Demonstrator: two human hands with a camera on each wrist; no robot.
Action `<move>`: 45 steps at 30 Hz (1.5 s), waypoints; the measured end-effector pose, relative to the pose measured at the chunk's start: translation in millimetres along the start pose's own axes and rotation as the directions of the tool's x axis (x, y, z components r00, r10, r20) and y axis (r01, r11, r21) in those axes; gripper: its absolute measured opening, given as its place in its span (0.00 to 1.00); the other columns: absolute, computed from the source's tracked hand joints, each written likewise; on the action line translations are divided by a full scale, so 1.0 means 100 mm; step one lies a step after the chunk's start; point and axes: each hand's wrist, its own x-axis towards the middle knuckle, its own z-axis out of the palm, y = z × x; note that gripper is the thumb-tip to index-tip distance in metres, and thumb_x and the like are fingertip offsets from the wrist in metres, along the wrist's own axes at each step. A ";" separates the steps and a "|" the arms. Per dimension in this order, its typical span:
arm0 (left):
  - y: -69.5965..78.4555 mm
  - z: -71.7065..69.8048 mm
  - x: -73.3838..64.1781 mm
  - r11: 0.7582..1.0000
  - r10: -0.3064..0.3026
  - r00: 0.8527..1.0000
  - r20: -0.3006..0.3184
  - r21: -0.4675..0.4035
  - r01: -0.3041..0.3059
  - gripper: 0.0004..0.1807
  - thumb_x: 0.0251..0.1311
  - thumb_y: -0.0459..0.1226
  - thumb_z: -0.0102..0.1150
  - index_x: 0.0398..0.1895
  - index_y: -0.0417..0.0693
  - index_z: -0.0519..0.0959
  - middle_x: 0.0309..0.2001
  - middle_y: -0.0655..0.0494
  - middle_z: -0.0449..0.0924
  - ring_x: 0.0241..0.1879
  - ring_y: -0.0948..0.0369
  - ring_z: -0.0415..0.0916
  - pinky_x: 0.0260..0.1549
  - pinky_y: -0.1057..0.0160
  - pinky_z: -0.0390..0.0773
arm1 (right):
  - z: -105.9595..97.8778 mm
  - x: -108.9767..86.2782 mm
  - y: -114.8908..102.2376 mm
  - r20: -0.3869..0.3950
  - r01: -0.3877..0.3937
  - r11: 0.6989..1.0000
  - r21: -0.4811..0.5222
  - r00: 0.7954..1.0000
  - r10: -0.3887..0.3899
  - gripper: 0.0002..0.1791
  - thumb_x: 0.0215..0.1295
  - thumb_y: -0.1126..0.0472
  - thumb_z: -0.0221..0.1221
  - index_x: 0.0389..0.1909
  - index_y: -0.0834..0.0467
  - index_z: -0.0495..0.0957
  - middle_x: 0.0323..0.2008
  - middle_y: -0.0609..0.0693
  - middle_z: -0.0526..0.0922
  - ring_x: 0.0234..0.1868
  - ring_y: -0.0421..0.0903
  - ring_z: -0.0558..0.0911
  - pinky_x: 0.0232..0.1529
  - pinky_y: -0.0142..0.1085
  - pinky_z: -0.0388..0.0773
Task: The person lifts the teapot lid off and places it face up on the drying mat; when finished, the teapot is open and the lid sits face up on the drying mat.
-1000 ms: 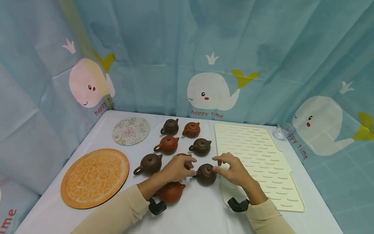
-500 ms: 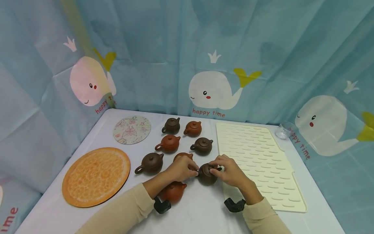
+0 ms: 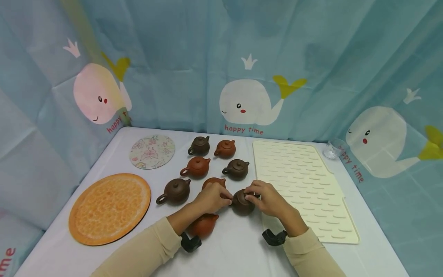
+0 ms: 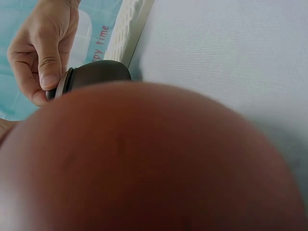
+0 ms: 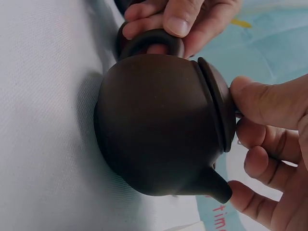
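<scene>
A dark brown teapot (image 3: 243, 206) stands upright on the white table between my hands. My left hand (image 3: 212, 197) pinches its loop handle (image 5: 153, 36). With thumb and fingertips, my right hand (image 3: 268, 198) grips the knob of its lid (image 5: 216, 103), and the lid sits on the pot. One right finger is close to the spout (image 5: 219, 185); whether it touches is unclear. A reddish-brown teapot (image 3: 204, 226) sits below my left forearm and fills most of the left wrist view. Another reddish teapot (image 3: 213, 181) is partly hidden behind my left hand.
Several more teapots stand behind, among them a dark one (image 3: 237, 169) and a reddish one (image 3: 197, 167). A cream ridged mat (image 3: 294, 181) lies on the right, with a clear glass (image 3: 332, 151) beyond it. On the left are an orange round mat (image 3: 110, 209) and a patterned round mat (image 3: 152, 152).
My right hand has moved in from beside the dark teapot and taken hold of the lid knob. My left fingers have closed onto the handle. The teapot has stayed about in place.
</scene>
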 end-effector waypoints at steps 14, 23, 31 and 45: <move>0.00 -0.01 -0.02 1.000 -0.021 1.000 -0.006 -0.018 0.021 0.06 0.54 0.37 0.70 0.35 0.56 0.89 0.35 0.66 0.83 0.41 0.63 0.74 0.35 0.59 0.75 | -0.01 -0.10 0.05 -0.110 -0.238 0.931 0.277 0.954 0.277 0.03 0.60 0.67 0.66 0.34 0.56 0.83 0.29 0.41 0.83 0.30 0.40 0.80 0.32 0.36 0.77; 0.01 -0.01 -0.03 0.999 -0.029 1.000 -0.005 -0.025 0.029 0.06 0.54 0.36 0.70 0.35 0.56 0.89 0.34 0.66 0.82 0.41 0.62 0.73 0.35 0.58 0.74 | 0.03 -0.18 0.05 -0.075 -0.303 0.672 0.675 0.879 0.472 0.06 0.58 0.77 0.60 0.31 0.64 0.76 0.25 0.56 0.81 0.25 0.54 0.80 0.28 0.40 0.78; 0.02 -0.01 -0.02 0.999 -0.047 0.999 -0.010 -0.023 0.046 0.06 0.54 0.36 0.70 0.35 0.56 0.89 0.35 0.66 0.82 0.43 0.61 0.73 0.37 0.57 0.74 | 0.07 -0.23 0.09 0.034 -0.171 0.298 0.939 0.910 0.414 0.25 0.64 0.79 0.47 0.63 0.66 0.67 0.31 0.55 0.79 0.29 0.48 0.79 0.31 0.37 0.77; 0.02 0.01 -0.03 0.999 -0.045 0.999 -0.022 -0.028 0.045 0.06 0.53 0.36 0.70 0.34 0.57 0.89 0.35 0.66 0.81 0.43 0.60 0.73 0.36 0.57 0.74 | 0.09 -0.31 0.06 0.060 -0.127 0.163 0.979 0.931 0.361 0.11 0.72 0.72 0.40 0.51 0.63 0.66 0.36 0.61 0.78 0.32 0.48 0.77 0.32 0.34 0.75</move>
